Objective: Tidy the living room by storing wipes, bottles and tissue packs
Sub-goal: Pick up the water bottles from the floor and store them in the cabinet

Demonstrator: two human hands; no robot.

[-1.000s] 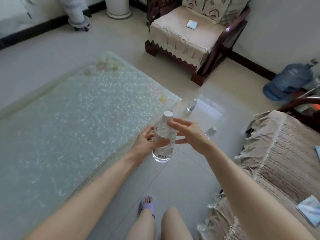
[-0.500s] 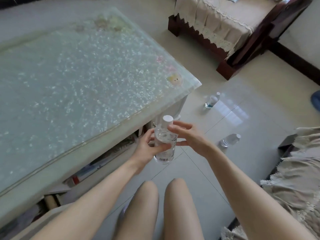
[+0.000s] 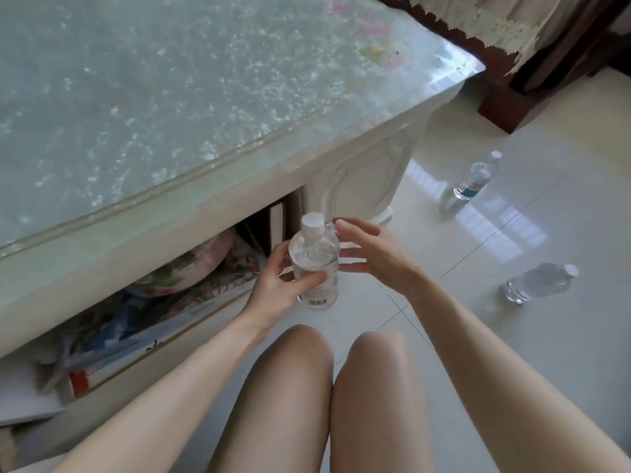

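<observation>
A pale tiled floor (image 3: 512, 336) runs under a glass-topped desk (image 3: 170, 97), whose open lower shelf (image 3: 164, 312) is already stuffed with magazines and printed packets. Held upright just in front of that shelf is a clear bottle with a white cap (image 3: 316, 264); the left hand (image 3: 276, 285) has it in a full grip around the lower body, thumb across the label. The right hand (image 3: 372, 257) stands just beside the bottle, fingers spread wide, apparently not gripping it.

Against a second ago, the view has dropped: then the desk top filled the frame and the shelf was hidden; now the person has crouched, knees in view, and the shelf opening lies right beside the bottle. That suggests the bottle is about to be stored there.

Count: three bottles in all, one in hand and two lying on the floor, a blue-labelled one (image 3: 473, 180) and a plain clear one (image 3: 539, 283), well apart from the hands. No wipes or tissue packs can be made out for certain.
</observation>
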